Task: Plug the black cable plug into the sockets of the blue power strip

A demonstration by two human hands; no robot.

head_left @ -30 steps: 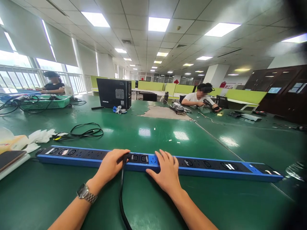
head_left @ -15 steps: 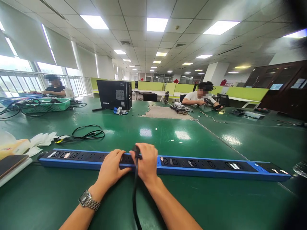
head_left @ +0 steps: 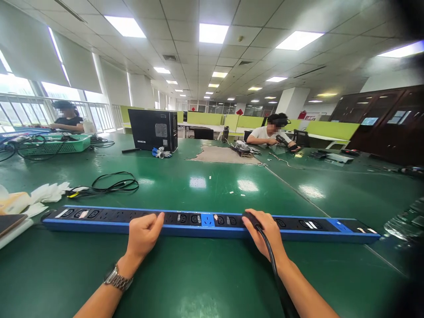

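Observation:
A long blue-and-black power strip (head_left: 185,229) lies across the green table in front of me. In my right hand (head_left: 266,232) is a black power plug (head_left: 252,219), held against the top of the strip right of the middle blue socket. Its thick black cord (head_left: 272,267) runs down toward me. The sockets under that hand are covered, so how far the plug sits in one cannot be told. My left hand (head_left: 144,232) is curled into a fist at the strip's front edge, left of centre, thumb up, with nothing visible in it.
Farther left lies a coiled black cable (head_left: 114,183), beside white tissues (head_left: 49,193). A black computer case (head_left: 152,130) stands behind, with gloves (head_left: 161,153) by it. A green basket (head_left: 56,145) holds cables. Clear plastic (head_left: 406,223) is at right. Two people sit across the table.
My right hand has carried the plug to the right along the strip, away from its middle. My left hand has shifted left and its fingers have curled in.

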